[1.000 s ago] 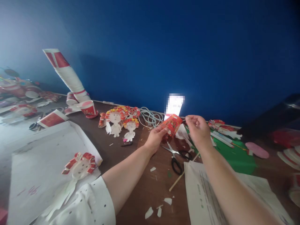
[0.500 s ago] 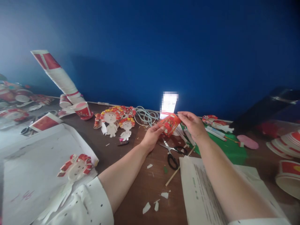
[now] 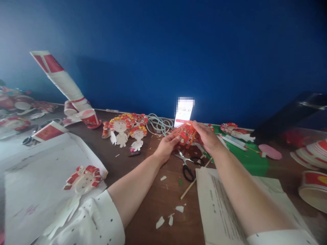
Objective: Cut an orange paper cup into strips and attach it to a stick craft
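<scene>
Dark blue wall (image 3: 163, 51) behind a brown table (image 3: 150, 207), head view. Red printed piece (image 3: 186, 132) is up off the table between both hands, in front of the lit screen (image 3: 184, 112). Left hand (image 3: 166, 148) pinches its left side, thumb on top, likely to steady it. Right hand (image 3: 208, 137) has its fingers closed on the right edge, some hidden behind; two-sided hold probably keeps the piece flat and facing the person. Screen leans upright, presumably for reading. Scissors (image 3: 188, 167) lie just below the hands, handles toward the person: handy for grabbing.
</scene>
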`<act>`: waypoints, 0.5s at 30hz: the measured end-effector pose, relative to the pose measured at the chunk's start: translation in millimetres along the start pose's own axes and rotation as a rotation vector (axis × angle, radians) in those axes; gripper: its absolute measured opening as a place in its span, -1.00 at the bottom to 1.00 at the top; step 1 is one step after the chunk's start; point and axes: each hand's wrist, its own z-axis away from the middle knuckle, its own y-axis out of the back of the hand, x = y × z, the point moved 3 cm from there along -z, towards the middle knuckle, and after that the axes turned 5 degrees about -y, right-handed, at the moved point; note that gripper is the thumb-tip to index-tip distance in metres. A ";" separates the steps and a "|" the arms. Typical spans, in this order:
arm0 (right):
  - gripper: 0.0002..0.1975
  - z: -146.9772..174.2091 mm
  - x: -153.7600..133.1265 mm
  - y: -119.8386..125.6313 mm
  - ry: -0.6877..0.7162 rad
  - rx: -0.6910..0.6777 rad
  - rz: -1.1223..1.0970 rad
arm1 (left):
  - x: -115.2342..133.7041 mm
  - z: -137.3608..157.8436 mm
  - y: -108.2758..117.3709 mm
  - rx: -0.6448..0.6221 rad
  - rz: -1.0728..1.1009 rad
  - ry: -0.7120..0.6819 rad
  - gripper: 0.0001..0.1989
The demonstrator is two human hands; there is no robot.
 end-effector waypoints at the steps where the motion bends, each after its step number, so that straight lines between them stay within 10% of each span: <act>1: -0.46 0.2 -0.6 0.4 0.000 0.012 0.018 | -0.6 -0.4 0.4 0.013 -0.013 0.008 -0.66; 15: -0.45 6.4 -7.5 0.8 0.024 0.161 0.095 | -3.0 -1.4 3.2 0.127 -0.098 0.044 -0.64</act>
